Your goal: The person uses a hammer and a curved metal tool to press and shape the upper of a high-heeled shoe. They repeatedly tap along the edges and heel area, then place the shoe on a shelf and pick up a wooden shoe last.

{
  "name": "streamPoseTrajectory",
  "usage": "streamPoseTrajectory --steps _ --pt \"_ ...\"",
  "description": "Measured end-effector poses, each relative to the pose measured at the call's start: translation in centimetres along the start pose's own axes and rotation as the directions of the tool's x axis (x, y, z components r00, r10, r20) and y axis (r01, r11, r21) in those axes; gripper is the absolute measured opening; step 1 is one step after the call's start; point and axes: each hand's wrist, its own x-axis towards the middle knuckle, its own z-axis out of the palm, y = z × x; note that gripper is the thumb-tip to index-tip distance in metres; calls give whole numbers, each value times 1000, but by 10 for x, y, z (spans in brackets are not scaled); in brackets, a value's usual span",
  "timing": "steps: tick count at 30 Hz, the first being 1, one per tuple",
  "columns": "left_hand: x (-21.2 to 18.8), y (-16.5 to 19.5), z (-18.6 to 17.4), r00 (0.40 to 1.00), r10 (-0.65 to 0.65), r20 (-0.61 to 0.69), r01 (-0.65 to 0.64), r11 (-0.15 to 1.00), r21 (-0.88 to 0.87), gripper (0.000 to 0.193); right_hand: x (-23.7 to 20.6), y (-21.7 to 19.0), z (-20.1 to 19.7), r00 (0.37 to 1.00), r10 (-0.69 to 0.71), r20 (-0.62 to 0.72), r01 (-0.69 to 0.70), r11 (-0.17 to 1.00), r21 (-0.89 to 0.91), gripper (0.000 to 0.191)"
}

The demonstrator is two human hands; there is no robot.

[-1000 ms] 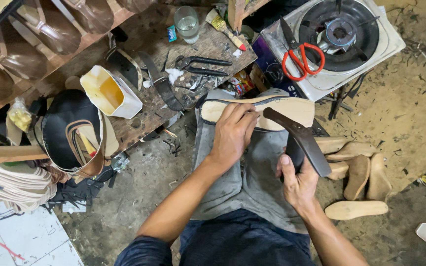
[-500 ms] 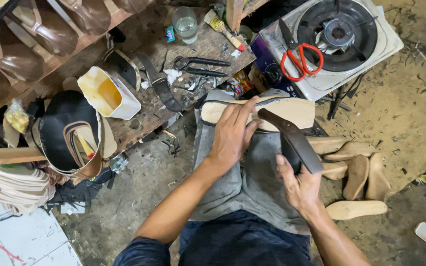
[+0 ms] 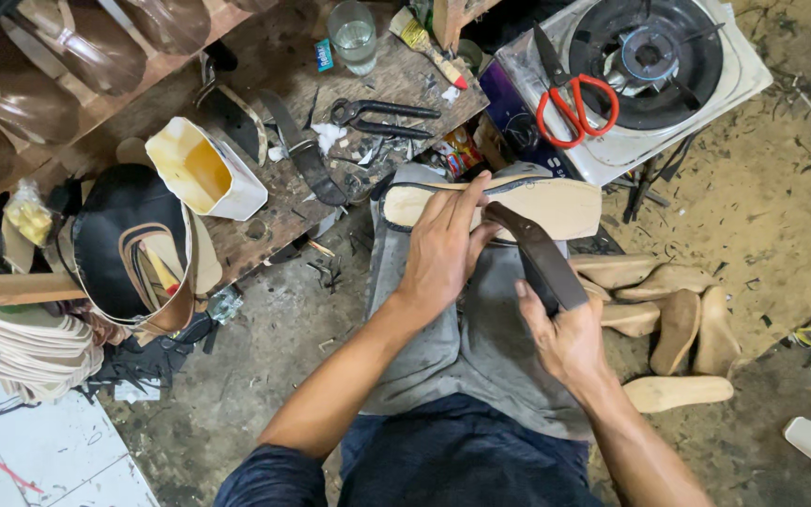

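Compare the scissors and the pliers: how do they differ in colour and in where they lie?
The scissors have bright red handles; the pliers are dark metal all over. The scissors lie on the white gas stove, while the pliers lie on the wooden bench among scraps. The scissors' blades point up and left; the pliers lie almost level, handles to the right. Both are closed, and no hand touches either.

Pale tan sole edged in black; dark brown strap. Red-handled scissors on a white stove. Grey lap cloth, and a cream, perhaps yellow-stained, tub.
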Motion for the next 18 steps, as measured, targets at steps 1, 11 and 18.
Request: streamPoseTrajectory --steps 1,11,18 --pt "0 0 0 1000 15 -10 -15 1000 5 73 2 -1 1 1000 13 8 -11 984 -177 19" --pt "6 2 -5 963 66 261 -158 923 351 65 -23 30 -18 990 -122 65 132 974 -186 18" --pt "18 -17 -32 856 310 414 -485 758 435 58 -78 96 -81 800 -242 550 422 877 -228 28"
